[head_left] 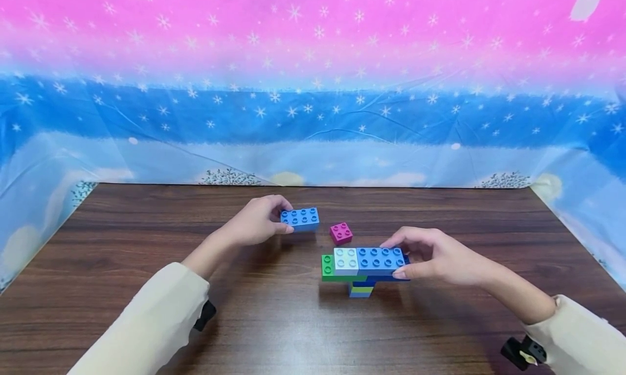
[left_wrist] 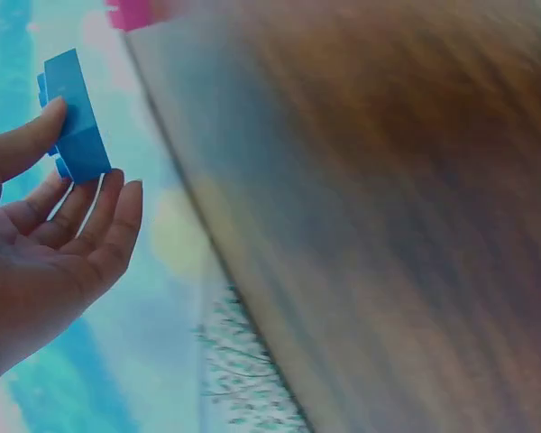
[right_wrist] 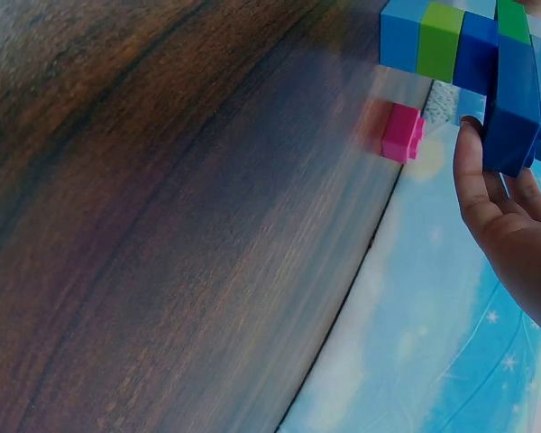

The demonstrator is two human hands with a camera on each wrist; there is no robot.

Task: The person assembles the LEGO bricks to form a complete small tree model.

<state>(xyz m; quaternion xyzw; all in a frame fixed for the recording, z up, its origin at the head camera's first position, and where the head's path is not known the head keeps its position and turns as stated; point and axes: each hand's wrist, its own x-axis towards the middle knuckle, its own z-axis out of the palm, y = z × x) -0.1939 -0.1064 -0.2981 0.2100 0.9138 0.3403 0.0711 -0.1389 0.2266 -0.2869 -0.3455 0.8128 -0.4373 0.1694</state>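
My left hand (head_left: pixel 260 220) pinches a blue eight-stud brick (head_left: pixel 304 219) between thumb and fingers, studs up in the head view. The left wrist view shows that brick (left_wrist: pixel 76 117) from its side, the thumb (left_wrist: pixel 38 144) on its studded face. My right hand (head_left: pixel 437 254) grips the right end of a built T-shaped stack. A white brick (head_left: pixel 346 261) and a blue brick (head_left: pixel 374 261) form its top layer, over a green brick (head_left: pixel 327 267) and a dark blue one (right_wrist: pixel 514 108). Beneath them runs a narrow column with a lime brick (right_wrist: pixel 440 41).
A pink four-stud brick (head_left: pixel 341 233) lies on the brown wooden table (head_left: pixel 254 331) between the hands, just behind the stack. A snowflake-patterned cloth (head_left: pixel 313 119) hangs along the table's back and sides.
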